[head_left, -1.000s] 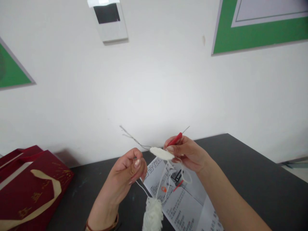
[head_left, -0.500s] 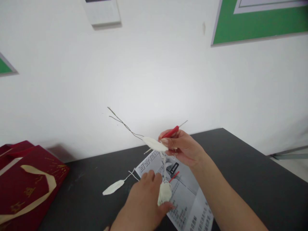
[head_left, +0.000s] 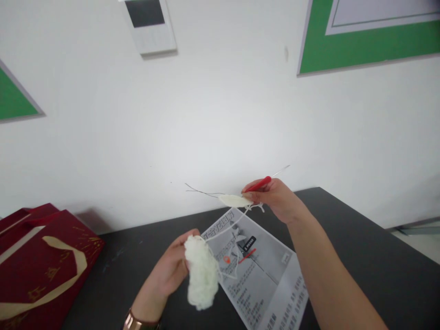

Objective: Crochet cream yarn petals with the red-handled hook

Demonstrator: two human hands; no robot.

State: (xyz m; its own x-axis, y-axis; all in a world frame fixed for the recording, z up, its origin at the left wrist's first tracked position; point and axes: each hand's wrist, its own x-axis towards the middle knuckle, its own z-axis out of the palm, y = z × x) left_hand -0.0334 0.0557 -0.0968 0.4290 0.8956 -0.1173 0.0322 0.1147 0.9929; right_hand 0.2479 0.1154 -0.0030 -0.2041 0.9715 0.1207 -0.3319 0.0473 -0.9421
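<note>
My left hand (head_left: 177, 263) grips a ball of white yarn (head_left: 202, 275), raised over the front of the black table. From it a strand runs up to my right hand (head_left: 270, 197). There my fingers are closed around a crochet hook with a red handle (head_left: 259, 184), its thin metal shaft pointing up and right. The same hand pinches a white, leaf-shaped crocheted petal (head_left: 235, 200). Two thin dark wires (head_left: 201, 191) stick out of the petal's left end. Short loose yarn ends hang below those fingers.
A printed pattern sheet (head_left: 256, 279) with a flower picture lies on the black table (head_left: 137, 256) beneath my hands. On the left stands a dark red gift bag (head_left: 37, 270) with a cream ribbon. The white wall (head_left: 220, 114) rises behind the table.
My left hand has lifted the yarn ball off the sheet and moved it left. My right hand has shifted right with the hook and petal. The other petal on the table is no longer visible.
</note>
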